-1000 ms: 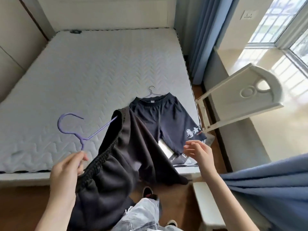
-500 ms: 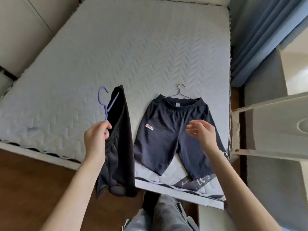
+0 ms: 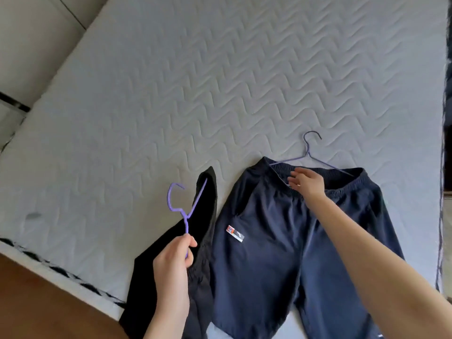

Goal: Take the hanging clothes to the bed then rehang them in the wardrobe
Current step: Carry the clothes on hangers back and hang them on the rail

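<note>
The left hand (image 3: 173, 261) pinches the purple hanger (image 3: 186, 224) to lay the black garment (image 3: 203, 216) at the bed's (image 3: 220, 81) near edge. The right hand (image 3: 307, 184) (fingers loose) touches the navy shorts (image 3: 281, 253), probably steadying them.

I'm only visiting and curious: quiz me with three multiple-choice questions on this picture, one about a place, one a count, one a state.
1. Where do the navy shorts lie?
A. on the floor
B. on the mattress
C. over a chair

2. How many hangers show?
A. one
B. two
C. three

3. What is the left hand doing?
A. hanging empty
B. pressing the mattress
C. gripping the purple hanger

Answers:
1 B, the shorts lie spread on the quilted mattress.
2 B, the purple hanger plus a wire hanger in the shorts' waistband.
3 C, it is curled round the hanger's stem.
</note>
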`<state>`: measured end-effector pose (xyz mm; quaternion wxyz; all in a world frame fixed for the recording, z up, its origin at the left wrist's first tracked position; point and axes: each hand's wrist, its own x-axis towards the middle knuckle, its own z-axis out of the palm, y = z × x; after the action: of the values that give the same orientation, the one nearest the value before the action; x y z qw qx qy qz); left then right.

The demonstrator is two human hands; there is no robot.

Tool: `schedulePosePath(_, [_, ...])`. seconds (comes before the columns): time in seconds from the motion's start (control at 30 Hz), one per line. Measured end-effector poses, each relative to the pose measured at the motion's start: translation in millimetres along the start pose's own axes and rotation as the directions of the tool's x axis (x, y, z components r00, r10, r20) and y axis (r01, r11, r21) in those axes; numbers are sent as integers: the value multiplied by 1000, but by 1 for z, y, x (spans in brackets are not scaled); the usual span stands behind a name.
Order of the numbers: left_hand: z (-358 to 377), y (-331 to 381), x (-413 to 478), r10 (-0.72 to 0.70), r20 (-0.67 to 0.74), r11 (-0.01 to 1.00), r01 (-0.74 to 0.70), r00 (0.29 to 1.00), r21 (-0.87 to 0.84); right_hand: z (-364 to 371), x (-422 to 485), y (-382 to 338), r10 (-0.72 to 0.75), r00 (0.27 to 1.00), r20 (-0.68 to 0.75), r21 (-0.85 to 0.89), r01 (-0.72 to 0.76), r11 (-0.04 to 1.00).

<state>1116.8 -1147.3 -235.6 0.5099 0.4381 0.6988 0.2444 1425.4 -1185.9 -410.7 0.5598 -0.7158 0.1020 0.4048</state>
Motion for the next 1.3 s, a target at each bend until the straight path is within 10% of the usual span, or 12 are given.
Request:
schedulePosePath(0.4, [-11,-19,32,-92,-118,993,100,989,58,40,99,-26,193,981,-11,454,-167,875])
schedulePosePath(0.73, [-113,13,-1,-23,-224,993,-3,974,-115,32,-134,-57,-119,982,148,288,72,955])
schedulePosePath(1.1, [-340,39,-119,114,-346,956,-197,931,-218,68,-466,-63,-184,710,679,-70,313,947])
schedulePosePath(1.3, [-481,10,-194,112,-455,903,-282,883,-324,89,-605,-8,-328,512,794,-120,661,741])
